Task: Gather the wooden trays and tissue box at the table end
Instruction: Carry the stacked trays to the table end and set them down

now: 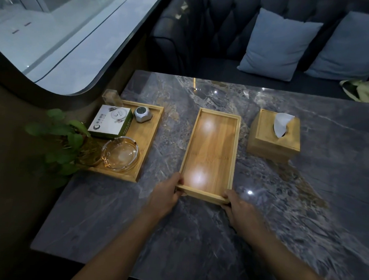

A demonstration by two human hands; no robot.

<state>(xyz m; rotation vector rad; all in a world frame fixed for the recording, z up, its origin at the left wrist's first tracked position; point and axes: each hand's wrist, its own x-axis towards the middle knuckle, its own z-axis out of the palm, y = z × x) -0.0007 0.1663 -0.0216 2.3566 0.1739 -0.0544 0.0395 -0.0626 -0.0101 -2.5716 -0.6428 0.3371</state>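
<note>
An empty long wooden tray [211,149] lies lengthwise on the grey marble table [207,236], near its middle. My left hand [166,197] grips the tray's near left corner and my right hand [241,208] grips its near right corner. A second, wider wooden tray [146,142] sits at the table's left end, loaded with small items. The square wooden tissue box [274,136], with a white tissue sticking up, stands to the right of the long tray, a small gap between them.
The left tray holds a glass ashtray [119,154], a white and green box [111,121], a small silver device [142,114] and a clear holder [111,97]. A potted plant [61,138] overhangs the left edge. A dark sofa with blue cushions [278,44] lines the far side.
</note>
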